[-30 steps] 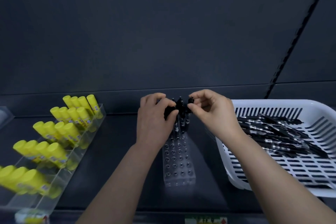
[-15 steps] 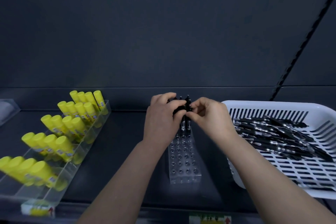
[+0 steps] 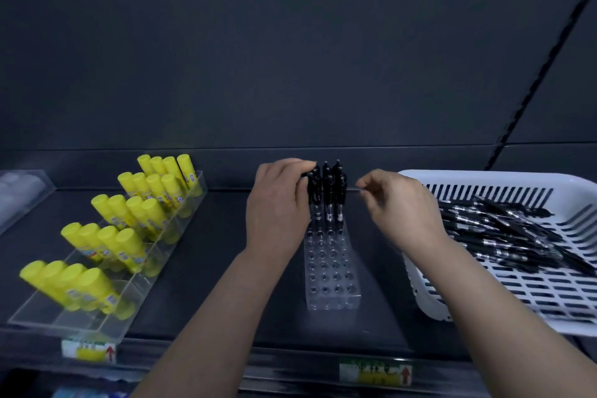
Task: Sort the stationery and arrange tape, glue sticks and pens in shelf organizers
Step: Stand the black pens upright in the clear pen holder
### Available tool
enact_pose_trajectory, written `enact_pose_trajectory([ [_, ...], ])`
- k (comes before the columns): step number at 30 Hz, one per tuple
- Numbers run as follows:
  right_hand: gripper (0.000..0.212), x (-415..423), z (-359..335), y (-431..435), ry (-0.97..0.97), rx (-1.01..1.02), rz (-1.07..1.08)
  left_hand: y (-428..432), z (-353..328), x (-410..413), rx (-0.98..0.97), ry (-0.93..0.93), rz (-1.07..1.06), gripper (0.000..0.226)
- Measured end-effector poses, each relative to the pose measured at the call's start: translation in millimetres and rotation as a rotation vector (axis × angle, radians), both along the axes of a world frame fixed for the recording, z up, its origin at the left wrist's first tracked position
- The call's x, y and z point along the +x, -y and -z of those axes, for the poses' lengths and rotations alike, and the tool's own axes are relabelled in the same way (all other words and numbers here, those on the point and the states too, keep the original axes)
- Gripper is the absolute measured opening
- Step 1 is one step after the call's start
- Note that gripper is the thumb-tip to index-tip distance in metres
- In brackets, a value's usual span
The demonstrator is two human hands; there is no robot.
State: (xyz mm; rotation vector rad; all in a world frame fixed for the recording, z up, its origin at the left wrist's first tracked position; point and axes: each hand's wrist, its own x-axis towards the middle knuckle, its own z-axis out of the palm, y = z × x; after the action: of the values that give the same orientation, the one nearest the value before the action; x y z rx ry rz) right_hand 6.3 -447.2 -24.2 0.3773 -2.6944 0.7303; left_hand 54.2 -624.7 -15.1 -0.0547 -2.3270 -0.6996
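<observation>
A clear acrylic pen holder (image 3: 331, 271) with rows of holes stands on the dark shelf. Several black pens (image 3: 328, 191) stand upright in its far rows. My left hand (image 3: 277, 207) is against the leftmost pens, its fingertips curled round their tops. My right hand (image 3: 400, 207) hovers to the right of the pens, fingers loosely curled and holding nothing. A white slatted basket (image 3: 504, 181) at the right holds a pile of loose black pens (image 3: 504, 233).
A clear stepped organizer (image 3: 135, 287) at the left holds rows of yellow glue sticks (image 3: 129, 223). Another clear container (image 3: 22, 191) sits at the far left. The shelf's front edge carries price labels (image 3: 374, 373). A dark back panel rises behind.
My right hand has let go of the pens and drawn away to the right, toward the basket. My left hand stays on the upright pens.
</observation>
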Motion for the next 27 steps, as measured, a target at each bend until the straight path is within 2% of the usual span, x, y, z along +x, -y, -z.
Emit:
enact_pose_trajectory([
  [5, 0.013, 7, 0, -32, 0.005, 0.123, 0.028, -36, -11, -7, -0.043, 0.077, 0.069, 0.025],
  [10, 0.015, 20, 4, -93, -0.004, 0.185, 0.161, -86, -3, -10, -0.083, 0.060, 0.251, 0.023],
  [14, 0.016, 35, 11, -150, 0.040, 0.221, 0.274, -126, 12, -21, -0.168, 0.294, 0.353, 0.022],
  [18, 0.019, 47, 15, -201, 0.074, 0.229, 0.395, -167, 21, -31, -0.352, 0.536, 0.427, 0.024],
  [22, 0.020, 50, 22, -236, 0.122, 0.202, 0.469, -210, 25, -42, -0.473, 0.709, 0.507, 0.027],
  [24, 0.020, 50, 26, -245, 0.149, 0.117, 0.489, -232, 29, -46, -0.524, 0.707, 0.535, 0.029],
  [27, 0.020, 50, 30, -249, 0.145, -0.012, 0.502, -259, 33, -53, -0.496, 0.597, 0.529, 0.027],
])
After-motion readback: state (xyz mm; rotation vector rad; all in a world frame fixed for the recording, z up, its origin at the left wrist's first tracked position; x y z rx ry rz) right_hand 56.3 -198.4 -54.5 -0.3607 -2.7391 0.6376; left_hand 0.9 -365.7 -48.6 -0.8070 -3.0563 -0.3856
